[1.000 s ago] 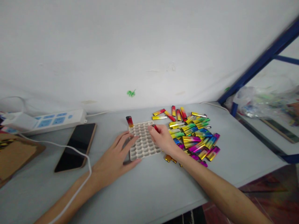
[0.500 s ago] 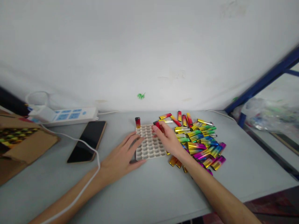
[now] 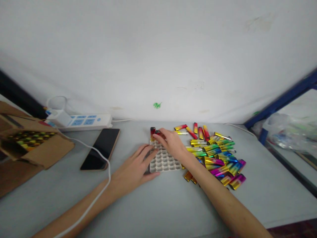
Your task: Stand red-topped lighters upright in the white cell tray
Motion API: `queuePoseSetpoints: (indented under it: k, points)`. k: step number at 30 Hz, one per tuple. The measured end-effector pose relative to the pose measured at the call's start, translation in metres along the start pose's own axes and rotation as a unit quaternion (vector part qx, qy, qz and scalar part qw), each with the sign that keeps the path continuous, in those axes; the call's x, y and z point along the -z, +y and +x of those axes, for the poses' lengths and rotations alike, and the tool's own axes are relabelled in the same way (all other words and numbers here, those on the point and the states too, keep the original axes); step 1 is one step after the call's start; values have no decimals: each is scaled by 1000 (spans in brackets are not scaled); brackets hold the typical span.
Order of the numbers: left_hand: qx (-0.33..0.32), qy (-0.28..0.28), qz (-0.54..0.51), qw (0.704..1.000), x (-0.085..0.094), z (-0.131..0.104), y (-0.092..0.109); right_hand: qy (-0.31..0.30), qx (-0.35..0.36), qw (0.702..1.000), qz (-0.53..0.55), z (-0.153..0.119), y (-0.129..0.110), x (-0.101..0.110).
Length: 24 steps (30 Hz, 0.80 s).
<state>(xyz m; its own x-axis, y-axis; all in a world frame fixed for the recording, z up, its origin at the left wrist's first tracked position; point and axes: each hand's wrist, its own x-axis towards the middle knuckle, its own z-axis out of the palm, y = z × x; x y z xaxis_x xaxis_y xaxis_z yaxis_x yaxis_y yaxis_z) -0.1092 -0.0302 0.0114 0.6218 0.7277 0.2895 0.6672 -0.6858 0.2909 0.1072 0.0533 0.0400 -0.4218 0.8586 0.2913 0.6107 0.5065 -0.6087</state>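
A white tray (image 3: 165,162) with rows of small oval holes lies on the table. One red-and-gold lighter (image 3: 152,130) stands upright in its far left corner. My right hand (image 3: 172,142) pinches a second lighter (image 3: 157,132) by its dark top, just right of the standing one; its lower end is hidden behind the fingers. My left hand (image 3: 138,163) rests along the tray's left side with fingers spread, touching the edge. To the right of the tray lies a loose heap of shiny lighters (image 3: 215,152) in gold, green, blue, purple and red.
On the left are an open cardboard box (image 3: 53,145) with several lighters inside, a black phone (image 3: 101,148) and a white power strip (image 3: 94,121). A white cable (image 3: 108,170) crosses over my left forearm. Behind the table rises a wall; a blue metal frame (image 3: 279,110) stands at right.
My right hand has carried the lighter leftward across the tray, up beside the standing one. My left hand keeps its place at the tray. The whole view has shifted slightly.
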Motion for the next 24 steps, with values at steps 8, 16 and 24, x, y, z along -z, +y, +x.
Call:
queuePoseSetpoints:
  k: [8, 16, 24]
  points:
    - [2, -17, -4, 1000, 3, 1, 2, -72, -4, 985, -159, 13, -14, -1]
    - [-19, 10, 18, 1000, -2, 1, -5, -65, 3, 978, -197, 8, -14, -10]
    - [-29, 21, 28, 999, -5, 2, -12, -88, 43, 975, -201, 15, -7, -4]
